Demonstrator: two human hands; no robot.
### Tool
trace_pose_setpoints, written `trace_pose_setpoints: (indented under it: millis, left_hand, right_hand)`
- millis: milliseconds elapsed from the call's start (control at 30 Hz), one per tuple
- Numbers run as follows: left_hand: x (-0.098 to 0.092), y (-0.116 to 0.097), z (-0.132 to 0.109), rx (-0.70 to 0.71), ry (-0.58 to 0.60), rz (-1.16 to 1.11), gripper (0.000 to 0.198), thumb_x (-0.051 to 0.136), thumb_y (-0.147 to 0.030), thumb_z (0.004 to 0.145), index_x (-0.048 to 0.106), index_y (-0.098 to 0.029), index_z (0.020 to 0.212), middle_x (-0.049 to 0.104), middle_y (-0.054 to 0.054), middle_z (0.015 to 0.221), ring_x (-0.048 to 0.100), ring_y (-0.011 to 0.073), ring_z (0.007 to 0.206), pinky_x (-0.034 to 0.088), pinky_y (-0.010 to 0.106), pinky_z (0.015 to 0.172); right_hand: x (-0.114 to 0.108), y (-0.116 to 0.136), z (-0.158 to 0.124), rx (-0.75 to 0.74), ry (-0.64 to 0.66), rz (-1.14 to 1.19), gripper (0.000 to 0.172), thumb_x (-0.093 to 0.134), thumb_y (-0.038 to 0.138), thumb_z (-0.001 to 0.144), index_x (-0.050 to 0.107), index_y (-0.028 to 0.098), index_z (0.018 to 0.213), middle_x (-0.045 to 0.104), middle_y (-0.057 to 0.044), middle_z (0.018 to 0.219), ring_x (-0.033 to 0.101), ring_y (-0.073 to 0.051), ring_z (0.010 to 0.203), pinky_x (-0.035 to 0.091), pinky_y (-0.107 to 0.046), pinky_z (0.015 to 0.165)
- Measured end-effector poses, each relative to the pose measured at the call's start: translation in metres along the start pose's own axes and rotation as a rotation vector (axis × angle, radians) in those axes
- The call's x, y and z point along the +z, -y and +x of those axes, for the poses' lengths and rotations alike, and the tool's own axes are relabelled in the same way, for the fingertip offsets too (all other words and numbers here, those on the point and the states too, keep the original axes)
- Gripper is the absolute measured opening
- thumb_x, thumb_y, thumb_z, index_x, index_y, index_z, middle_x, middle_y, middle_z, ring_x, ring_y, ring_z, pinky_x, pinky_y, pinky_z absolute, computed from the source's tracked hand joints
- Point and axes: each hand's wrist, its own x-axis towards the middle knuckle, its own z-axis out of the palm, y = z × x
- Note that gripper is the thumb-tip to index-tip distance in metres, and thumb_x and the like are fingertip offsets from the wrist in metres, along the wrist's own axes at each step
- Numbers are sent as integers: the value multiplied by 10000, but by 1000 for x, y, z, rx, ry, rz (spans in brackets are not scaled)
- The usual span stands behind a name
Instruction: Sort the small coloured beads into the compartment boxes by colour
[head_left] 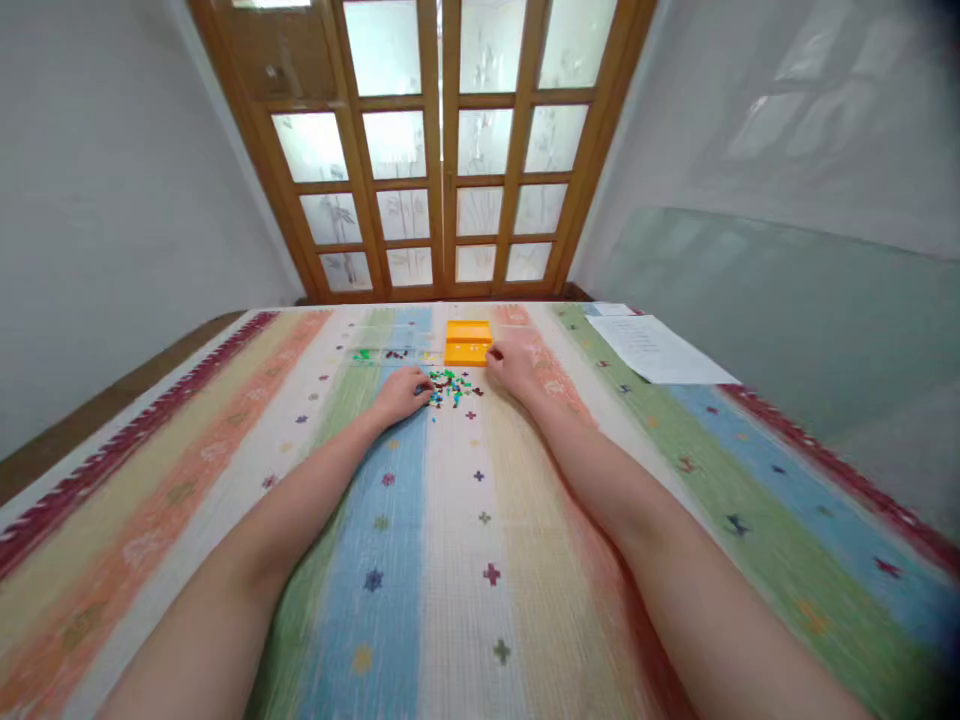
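Observation:
A loose heap of tiny coloured beads [452, 385] lies on the striped cloth far ahead of me. My left hand [403, 392] rests at the heap's left edge, fingers curled in a pinch against the beads. My right hand [511, 362] lies at the heap's right, fingers bent, touching the near right corner of an orange plastic tray [467, 342]. What either hand grips is too small to make out. Small sorted groups of beads, green [363, 354] and dark red [395, 353], sit left of the tray.
The striped, cross-patterned cloth [465, 540] covers the whole surface. A printed white sheet of paper [656, 348] lies at the far right. Wooden glass-paned doors [442, 150] stand beyond the far edge. A glass panel leans along the right wall.

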Motion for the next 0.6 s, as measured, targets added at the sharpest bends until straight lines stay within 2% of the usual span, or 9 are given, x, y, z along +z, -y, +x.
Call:
trace_pose_setpoints:
  millis: [133, 267, 333, 433, 600]
  left_hand:
    - [0, 1, 0, -5, -3, 5, 225, 600, -301, 977, 800, -222, 1044, 730, 76, 1058, 658, 247, 1031, 492, 369, 961]
    - [-3, 8, 0, -23, -33, 31, 245, 581, -316, 991, 801, -218, 1035, 728, 82, 1052, 649, 252, 1037, 489, 380, 971]
    - [-4, 14, 0, -45, -48, 49, 246, 582, -319, 991, 802, -213, 1018, 723, 84, 1029, 645, 252, 1025, 488, 382, 969]
    - [-6, 21, 1, -71, -52, 62, 243, 581, -309, 988, 802, -209, 998, 715, 85, 1011, 640, 249, 1006, 487, 379, 957]
    - [-6, 23, 1, -84, -41, 62, 242, 582, -312, 989, 803, -215, 994, 713, 81, 1006, 633, 245, 1002, 481, 371, 948]
  right_hand:
    - [7, 10, -5, -65, 156, 86, 181, 590, 207, 922, 758, 159, 967, 736, -52, 865, 597, -173, 769, 393, -260, 700]
    - [4, 23, -6, -189, 445, 186, 201, 616, 239, 910, 763, 178, 1033, 672, -2, 778, 552, -146, 686, 363, -242, 635]
    - [4, 29, -7, -248, 544, 176, 205, 624, 212, 889, 767, 192, 1035, 661, 4, 788, 542, -142, 683, 357, -240, 633]
    - [6, 34, -9, -282, 593, 135, 229, 642, 180, 861, 767, 201, 1051, 667, 3, 813, 545, -143, 697, 354, -241, 644]
    - [11, 35, -11, -291, 597, 90, 256, 654, 175, 866, 771, 213, 1090, 683, 4, 823, 558, -147, 706, 345, -241, 654]
